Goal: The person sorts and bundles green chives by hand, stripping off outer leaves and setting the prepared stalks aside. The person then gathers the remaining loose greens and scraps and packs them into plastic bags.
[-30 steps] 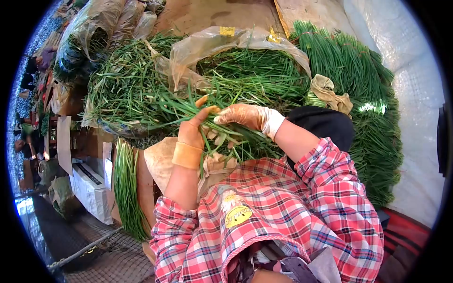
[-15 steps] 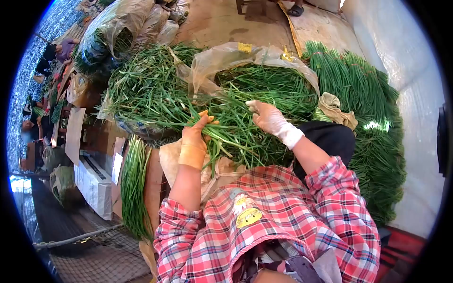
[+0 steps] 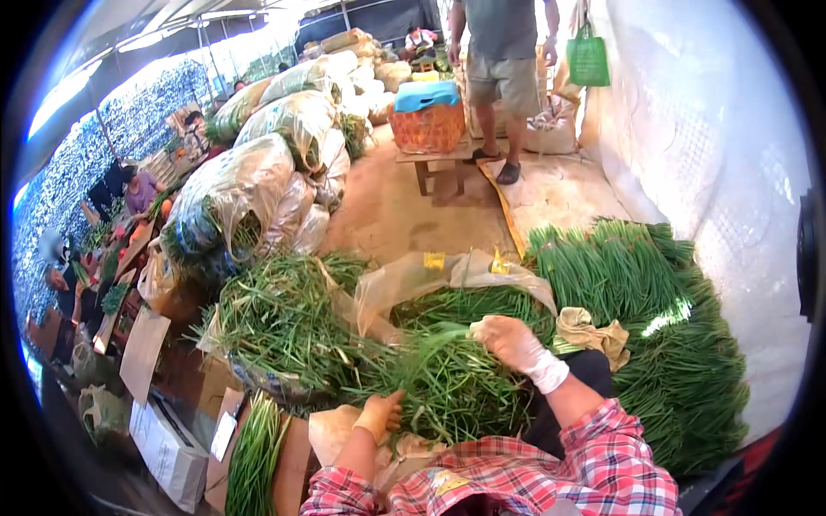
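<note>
My right hand (image 3: 509, 344), in a pale glove with a white wrist band, is closed, pinching green chives (image 3: 446, 332) at its fingertips. Their leaves trail left and down, smeared by motion. Lower left, my left hand (image 3: 379, 416) has a yellowish covering and curled fingers. It sits at the edge of a loose heap of chives (image 3: 469, 383); what lies in its grasp is hidden. Behind the heap, an open clear plastic bag (image 3: 400, 279) holds more chives. A tangled pile of leaves (image 3: 280, 322) lies to the left.
Neatly stacked chives (image 3: 680, 378) and a crumpled tan cloth (image 3: 592, 335) lie on the right. A sorted bunch (image 3: 256, 456) rests on cardboard at left. Further off are filled sacks (image 3: 228, 193), an orange basket (image 3: 427, 127) on a stool, and a standing person (image 3: 508, 77). Other people sit far left.
The view has tilted up, bringing the basket, sacks and standing person into sight. Light stalks that showed in my left hand are out of sight. Leaves now trail blurred from my right hand.
</note>
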Demonstrator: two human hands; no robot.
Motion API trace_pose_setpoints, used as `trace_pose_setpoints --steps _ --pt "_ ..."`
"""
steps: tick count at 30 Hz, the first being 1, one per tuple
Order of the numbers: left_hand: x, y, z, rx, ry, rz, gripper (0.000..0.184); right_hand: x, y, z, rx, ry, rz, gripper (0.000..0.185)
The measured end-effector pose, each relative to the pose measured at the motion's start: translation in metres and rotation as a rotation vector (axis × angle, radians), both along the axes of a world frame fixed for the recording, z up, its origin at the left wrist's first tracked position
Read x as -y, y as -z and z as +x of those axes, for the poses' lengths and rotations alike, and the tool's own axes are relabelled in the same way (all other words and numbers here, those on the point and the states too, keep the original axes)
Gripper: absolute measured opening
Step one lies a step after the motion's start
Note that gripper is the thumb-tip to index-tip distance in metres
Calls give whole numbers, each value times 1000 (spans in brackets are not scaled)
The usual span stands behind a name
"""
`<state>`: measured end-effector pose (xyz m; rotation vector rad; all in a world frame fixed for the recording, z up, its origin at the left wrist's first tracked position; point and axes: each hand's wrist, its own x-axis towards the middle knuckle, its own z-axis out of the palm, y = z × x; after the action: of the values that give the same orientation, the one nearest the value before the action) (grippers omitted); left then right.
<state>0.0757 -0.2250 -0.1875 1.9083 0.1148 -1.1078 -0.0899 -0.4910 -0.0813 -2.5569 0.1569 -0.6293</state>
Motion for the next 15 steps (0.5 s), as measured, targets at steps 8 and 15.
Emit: trace_pose_setpoints --steps 8,15 --pt "18 -61 49 701 392 78 46 46 -174 60 349 -120 1034 30" --pt "58 -152 10 448 244 -595 42 69 -248 142 328 30 881 32"
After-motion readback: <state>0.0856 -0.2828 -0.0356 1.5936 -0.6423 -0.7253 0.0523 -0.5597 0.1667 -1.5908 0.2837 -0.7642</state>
